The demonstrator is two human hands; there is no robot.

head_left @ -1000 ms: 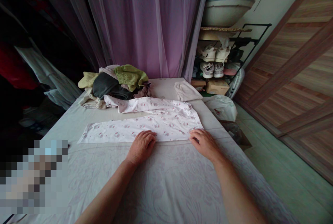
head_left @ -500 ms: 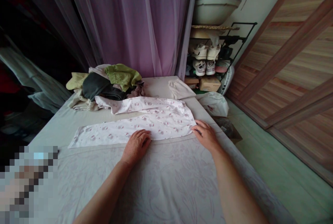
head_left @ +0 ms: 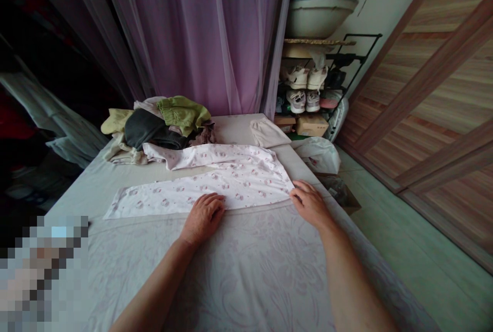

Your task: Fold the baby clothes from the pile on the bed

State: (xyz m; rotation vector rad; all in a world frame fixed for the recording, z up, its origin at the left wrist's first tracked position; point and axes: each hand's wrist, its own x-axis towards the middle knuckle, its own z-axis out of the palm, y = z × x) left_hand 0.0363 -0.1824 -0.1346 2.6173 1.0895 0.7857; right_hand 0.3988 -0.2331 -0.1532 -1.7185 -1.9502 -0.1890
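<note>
White pajama pants with a small cartoon print lie spread on the bed, legs to the left and waist to the right. My left hand rests on the near edge of the closer leg, palm down, its fingers stretched over the cloth. At the near corner of the waist, my right hand pinches the fabric between thumb and fingers. The far leg's end lies against a heap of clothes in green, dark grey, yellow and beige.
A folded cream cloth lies at the bed's far right corner. Past the right edge are a plastic bag and a rack holding white shoes. Purple curtains hang behind the bed. The lower left is pixelated.
My right hand has shifted slightly right, drawing the waist corner of the pants with it. My left hand stays on the near leg. The whole view has moved a little.
</note>
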